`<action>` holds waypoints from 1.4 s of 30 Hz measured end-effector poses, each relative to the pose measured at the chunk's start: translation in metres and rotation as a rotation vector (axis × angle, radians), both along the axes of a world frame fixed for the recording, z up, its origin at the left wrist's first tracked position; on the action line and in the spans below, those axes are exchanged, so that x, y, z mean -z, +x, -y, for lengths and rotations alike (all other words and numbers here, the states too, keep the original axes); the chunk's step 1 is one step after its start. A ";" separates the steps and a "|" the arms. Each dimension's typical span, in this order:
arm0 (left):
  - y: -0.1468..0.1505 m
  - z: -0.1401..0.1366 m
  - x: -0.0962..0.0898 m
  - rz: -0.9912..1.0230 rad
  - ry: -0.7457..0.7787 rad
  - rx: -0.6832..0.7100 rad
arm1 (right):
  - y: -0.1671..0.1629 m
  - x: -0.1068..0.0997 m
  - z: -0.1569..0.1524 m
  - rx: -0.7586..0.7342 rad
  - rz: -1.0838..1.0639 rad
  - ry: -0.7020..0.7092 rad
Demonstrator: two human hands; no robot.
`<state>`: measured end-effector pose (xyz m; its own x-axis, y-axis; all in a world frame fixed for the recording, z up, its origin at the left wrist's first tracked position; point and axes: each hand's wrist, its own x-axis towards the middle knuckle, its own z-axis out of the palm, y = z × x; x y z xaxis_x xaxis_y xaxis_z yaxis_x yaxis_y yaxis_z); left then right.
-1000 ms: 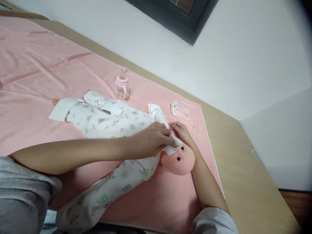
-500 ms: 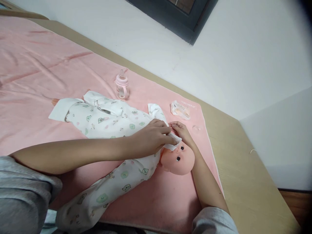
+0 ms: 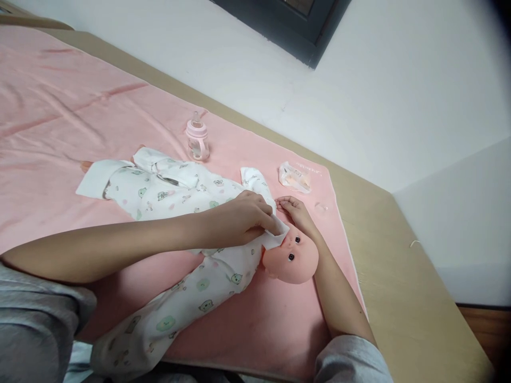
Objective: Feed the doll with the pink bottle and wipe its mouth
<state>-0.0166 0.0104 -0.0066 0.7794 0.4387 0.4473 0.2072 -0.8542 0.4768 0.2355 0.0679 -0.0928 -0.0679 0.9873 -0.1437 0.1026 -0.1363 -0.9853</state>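
Observation:
A baby doll lies on its back in white pyjamas printed with green and pink animals, its head toward the right. My left hand reaches across the doll's chest, fingers closed on a white wipe that lies against the doll's chin and covers its lower face. Beside the far side of the head rests my right hand, fingers extended and slightly curved, holding nothing. My right forearm curves round the top of the doll's head.
A pink blanket covers much of the wooden table. A pink-topped baby bottle stands beyond the doll's legs. Near the blanket's right edge are a crumpled clear packet and a small transparent item. A white wall runs behind the table.
My left hand has shifted slightly left with the wipe, from near the doll's mouth and nose toward its chin. My right hand stays beside the head.

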 end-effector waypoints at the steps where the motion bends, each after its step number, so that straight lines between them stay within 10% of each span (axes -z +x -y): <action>1: 0.000 0.000 0.000 -0.023 -0.008 0.002 | 0.000 0.001 0.000 0.000 -0.003 0.005; 42: 0.000 0.007 -0.006 -0.120 0.094 -0.166 | 0.003 0.003 -0.001 -0.002 -0.071 -0.030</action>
<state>-0.0162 0.0037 -0.0010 0.7501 0.5265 0.4003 0.3993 -0.8430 0.3604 0.2381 0.0690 -0.0956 -0.0807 0.9825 -0.1679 0.0326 -0.1657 -0.9856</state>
